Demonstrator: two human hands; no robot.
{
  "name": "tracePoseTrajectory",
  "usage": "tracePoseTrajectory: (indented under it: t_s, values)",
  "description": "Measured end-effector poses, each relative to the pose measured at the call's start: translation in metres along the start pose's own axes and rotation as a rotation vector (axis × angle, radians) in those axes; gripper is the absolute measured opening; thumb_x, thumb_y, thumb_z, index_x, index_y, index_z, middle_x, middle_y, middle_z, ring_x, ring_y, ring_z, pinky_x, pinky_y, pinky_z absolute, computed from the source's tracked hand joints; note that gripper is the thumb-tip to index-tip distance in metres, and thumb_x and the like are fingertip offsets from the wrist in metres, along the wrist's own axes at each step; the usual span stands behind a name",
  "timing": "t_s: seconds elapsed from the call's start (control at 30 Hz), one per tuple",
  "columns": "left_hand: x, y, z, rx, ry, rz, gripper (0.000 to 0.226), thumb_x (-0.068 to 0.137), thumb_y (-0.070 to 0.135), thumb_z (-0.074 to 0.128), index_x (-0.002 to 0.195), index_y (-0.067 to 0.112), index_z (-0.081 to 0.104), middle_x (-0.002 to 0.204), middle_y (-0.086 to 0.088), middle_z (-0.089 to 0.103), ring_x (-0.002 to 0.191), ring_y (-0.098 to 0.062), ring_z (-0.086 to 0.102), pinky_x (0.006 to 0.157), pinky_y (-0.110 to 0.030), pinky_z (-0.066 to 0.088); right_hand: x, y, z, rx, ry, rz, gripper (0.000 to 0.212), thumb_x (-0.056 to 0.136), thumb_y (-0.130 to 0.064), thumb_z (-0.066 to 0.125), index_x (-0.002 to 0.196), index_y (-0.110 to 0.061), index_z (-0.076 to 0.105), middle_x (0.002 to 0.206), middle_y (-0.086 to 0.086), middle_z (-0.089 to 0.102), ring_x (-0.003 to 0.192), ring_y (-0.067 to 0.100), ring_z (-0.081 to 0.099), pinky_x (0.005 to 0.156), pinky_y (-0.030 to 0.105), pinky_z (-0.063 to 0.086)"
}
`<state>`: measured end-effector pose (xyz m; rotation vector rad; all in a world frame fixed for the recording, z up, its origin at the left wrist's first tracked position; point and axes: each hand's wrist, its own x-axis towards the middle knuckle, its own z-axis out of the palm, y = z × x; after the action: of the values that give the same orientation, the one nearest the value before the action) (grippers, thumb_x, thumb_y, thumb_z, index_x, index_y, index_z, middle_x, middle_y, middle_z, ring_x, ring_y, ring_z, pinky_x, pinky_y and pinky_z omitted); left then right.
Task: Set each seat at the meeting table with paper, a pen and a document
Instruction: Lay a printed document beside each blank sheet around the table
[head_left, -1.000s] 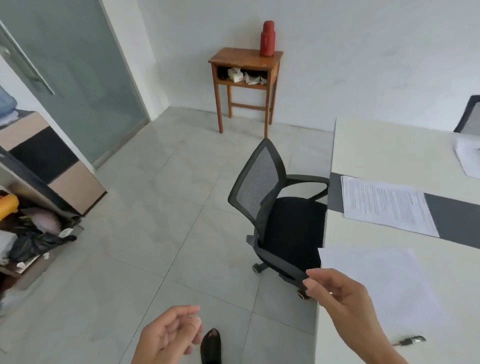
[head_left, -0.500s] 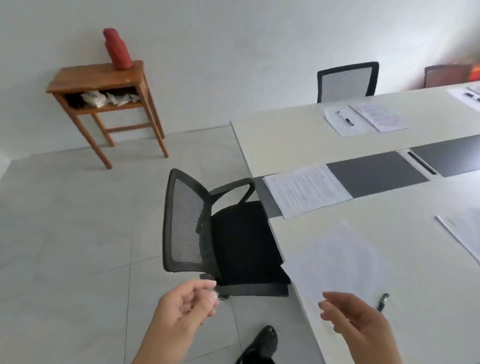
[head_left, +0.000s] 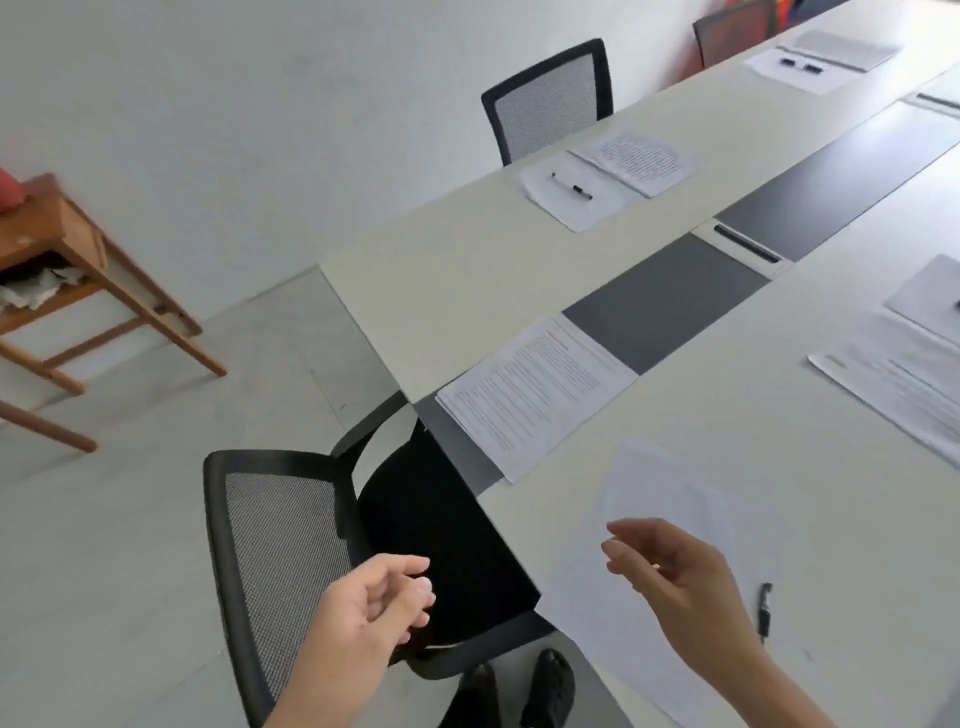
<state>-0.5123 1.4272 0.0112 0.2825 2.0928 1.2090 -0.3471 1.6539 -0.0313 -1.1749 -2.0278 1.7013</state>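
The right hand (head_left: 680, 577) hovers over a blank sheet of paper (head_left: 670, 488) at the near end of the table (head_left: 779, 415), its fingers loosely bent and apart, with nothing in them. The left hand (head_left: 363, 608) hangs off the table above the seat of a black mesh chair (head_left: 280, 545), also loosely curled and empty. What any pickup or nudge turns on is the pen (head_left: 764, 610). It lies just to the right of the right hand, close beside the wrist, and its long axis runs almost straight away from the person, so the right hand is far the nearer and would meet it side-on. The pen is slim and dark with a clip. It rests at or near the sheet's right edge (the paper is so pale against the tabletop that I cannot tell which). The sheet lies askew, with one corner over the table's edge toward the chair. The printed document (head_left: 535, 395) lies beyond it, up and to the left of the right hand. It is flat, covered in dense lines of text, and rests across the dark strip that runs down the middle of the table. This seat seems to have all three items, so I judge that only straightening remains here.
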Motion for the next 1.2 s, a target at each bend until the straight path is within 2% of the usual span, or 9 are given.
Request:
tracePoseTrajectory:
  t_s: [0.2,0.3,0.4,0.53,0.63,0.83,0.97,1.1,1.2]
  values:
    - [0.146,0.015,0.015,0.242,-0.152,0.032,0.017,0.088,0.028,0.065,0.105,0.027,0.065,0.093,0.004,0.070,0.091,-0.009,0.065,0.085,-0.031,0.053,0.018,0.005,-0.007,-0.035,0.180,0.140,0.013,0.085,-0.017,0.074,0.089,-0.029,0.073,0.080,-0.008,0.075,0.077,0.016,0.072,0.071,0.032,0.056]
    - [0.235,0.017,0.031,0.315,-0.141,0.040,0.030,0.087,0.030,0.066,0.114,0.018,0.061,0.105,0.001,0.063,0.099,-0.014,0.059,0.084,-0.029,0.046,0.018,0.006,-0.002,-0.070,0.246,0.199,0.016,0.084,-0.015,0.074,0.087,-0.030,0.073,0.079,-0.009,0.075,0.077,0.015,0.072,0.067,0.023,0.053]
    - [0.321,0.014,0.046,0.437,-0.056,0.066,0.050,0.081,0.034,0.072,0.122,0.011,0.055,0.119,-0.010,0.054,0.104,-0.024,0.055,0.088,-0.038,0.049,0.020,0.007,0.008,-0.094,0.281,0.273,0.021,0.083,-0.011,0.075,0.082,-0.032,0.075,0.078,-0.007,0.075,0.076,0.015,0.072,0.064,0.016,0.051]
    - [0.388,0.011,0.061,0.753,-0.025,0.065,0.074,0.072,0.048,0.076,0.129,0.010,0.047,0.126,-0.015,0.046,0.117,-0.033,0.046,0.093,-0.046,0.046,0.026,0.010,0.021,-0.133,0.316,0.346,0.023,0.081,-0.011,0.076,0.079,-0.034,0.076,0.078,-0.007,0.075,0.073,0.010,0.071,0.064,0.022,0.054]
    - [0.400,0.007,0.069,0.981,-0.061,0.099,0.070,0.072,0.049,0.074,0.124,0.012,0.045,0.123,-0.014,0.048,0.114,-0.032,0.045,0.088,-0.044,0.043,0.034,0.010,0.029,-0.152,0.318,0.373,0.016,0.081,-0.010,0.076,0.084,-0.026,0.075,0.078,-0.010,0.075,0.072,0.005,0.069,0.065,0.024,0.053]
    - [0.401,0.006,0.071,0.837,-0.167,0.054,0.048,0.081,0.024,0.070,0.115,0.006,0.041,0.106,-0.011,0.060,0.091,-0.030,0.058,0.066,-0.036,0.045,0.080,0.023,0.049,-0.201,0.196,0.437,0.009,0.085,-0.025,0.072,0.089,-0.033,0.071,0.080,-0.015,0.073,0.075,0.003,0.068,0.072,0.023,0.053]
    - [0.392,-0.001,0.066,0.635,-0.221,0.088,0.020,0.080,0.006,0.056,0.100,0.005,0.055,0.103,-0.013,0.063,0.084,-0.025,0.058,0.065,-0.034,0.048,0.131,0.041,0.061,-0.214,0.100,0.484,0.005,0.087,-0.030,0.069,0.092,-0.029,0.070,0.078,-0.006,0.073,0.074,0.008,0.069,0.073,0.029,0.056]
    - [0.364,0.012,0.054,0.207,-0.367,-0.049,0.020,0.083,-0.004,0.055,0.098,0.009,0.060,0.103,-0.012,0.067,0.092,-0.025,0.065,0.070,-0.035,0.057,0.173,0.048,0.066,-0.007,0.118,0.585,0.027,0.089,-0.027,0.070,0.110,-0.010,0.067,0.093,0.006,0.073,0.085,0.018,0.070,0.071,0.033,0.055]
    - [0.337,0.032,0.042,-0.051,-0.529,-0.085,0.028,0.084,-0.004,0.062,0.105,0.015,0.064,0.106,-0.009,0.072,0.100,-0.028,0.068,0.082,-0.041,0.057,0.192,0.040,0.065,0.247,0.082,0.621,0.054,0.085,-0.030,0.075,0.130,-0.016,0.050,0.119,0.007,0.065,0.109,0.022,0.062,0.087,0.037,0.054]
